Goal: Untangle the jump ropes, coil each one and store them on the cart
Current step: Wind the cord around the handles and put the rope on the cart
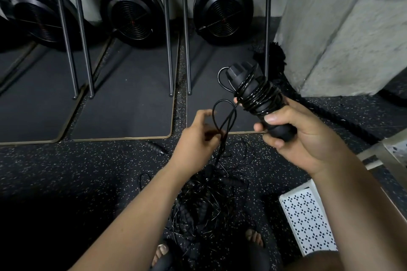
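Leaves a spare handle point(155, 148) lying on the speckled floor point(88, 160) at left. Pinches a cord loop point(213, 114) in the left grip point(198, 138), above the tangled jump ropes point(202, 204) on the floor. Clasps the cord-wound handles point(257, 94) in the right grip point(297, 138), near a perforated white panel point(308, 222).

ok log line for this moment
right hand: grips black jump rope handles wound with cord | left hand: pinches loose thin black cord | speckled floor: tangled black rope pile
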